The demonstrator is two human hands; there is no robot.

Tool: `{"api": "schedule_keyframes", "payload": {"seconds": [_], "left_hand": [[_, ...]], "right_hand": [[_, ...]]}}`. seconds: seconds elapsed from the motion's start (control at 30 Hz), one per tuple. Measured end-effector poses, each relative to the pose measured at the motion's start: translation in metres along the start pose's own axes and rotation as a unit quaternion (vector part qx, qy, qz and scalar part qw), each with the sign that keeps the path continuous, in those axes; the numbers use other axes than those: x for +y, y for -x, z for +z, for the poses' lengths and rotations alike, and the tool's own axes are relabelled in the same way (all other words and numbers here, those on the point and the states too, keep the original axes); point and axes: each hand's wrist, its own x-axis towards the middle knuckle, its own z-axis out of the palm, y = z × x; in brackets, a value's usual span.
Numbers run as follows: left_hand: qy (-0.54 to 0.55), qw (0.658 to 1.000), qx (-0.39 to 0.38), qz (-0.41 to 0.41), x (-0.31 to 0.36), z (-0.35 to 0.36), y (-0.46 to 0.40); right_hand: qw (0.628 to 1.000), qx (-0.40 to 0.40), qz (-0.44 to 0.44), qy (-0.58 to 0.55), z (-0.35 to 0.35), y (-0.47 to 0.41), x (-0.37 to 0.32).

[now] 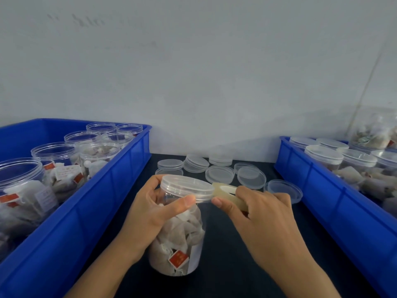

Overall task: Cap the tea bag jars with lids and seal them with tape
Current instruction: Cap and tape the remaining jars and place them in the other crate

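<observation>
Left hand [150, 214] curled round the upper wall of a clear plastic jar packed with pale tea bags [179, 239], thumb laid along the rim of its clear round plastic lid [186, 188], already seated on top. Right hand [261, 216] clenched on a pale yellowish roll of tape [228, 195], thumb tip pressed close against the lid's right edge; cannot tell whether tape touches the lid yet. Jar upright at the near middle of the dark surface [225, 265], red-and-white tag visible through its lower wall.

Behind the jar, toward the far edge by the white wall [193, 72], a scatter of loose clear plastic lids [219, 174], some stacked, some overlapping, one just beyond the right hand's knuckles. Along the left edge, a blue plastic crate [86, 211] of open-topped clear jars [55, 155], filled with tea bags and uncapped. Along the right edge, a second blue plastic crate [343, 211] holding lidded jars [324, 154] and loose tea bags.

Open dark strip left only between the two crates, narrowing toward the wall, with the loose lids filling its far end.
</observation>
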Motion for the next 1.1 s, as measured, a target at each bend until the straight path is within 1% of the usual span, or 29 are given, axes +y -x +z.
{"api": "schedule_keyframes", "payload": {"seconds": [0.43,0.57,0.77,0.93,1.03,1.1], "left_hand": [[0.012,1.0,-0.002,0.012,0.0,0.002,0.003],[0.016,1.0,-0.023,0.01,-0.002,0.001,0.005],[0.006,0.999,-0.035,0.013,-0.007,0.005,0.008],[-0.016,1.0,-0.007,0.022,-0.008,0.008,0.008],[-0.024,0.999,-0.005,0.034,-0.006,0.01,0.011],[-0.033,0.998,0.012,0.053,-0.006,0.012,0.014]], "right_hand": [[0.995,-0.055,0.036,-0.07,0.001,-0.002,0.004],[0.994,-0.058,0.039,-0.08,0.0,-0.002,0.006],[0.992,-0.087,0.037,-0.084,-0.002,-0.002,0.007],[0.974,-0.131,0.121,-0.138,-0.003,-0.003,0.003],[0.966,-0.138,0.145,-0.166,0.001,-0.001,-0.001],[0.952,-0.144,0.161,-0.218,0.005,0.001,-0.004]]}}
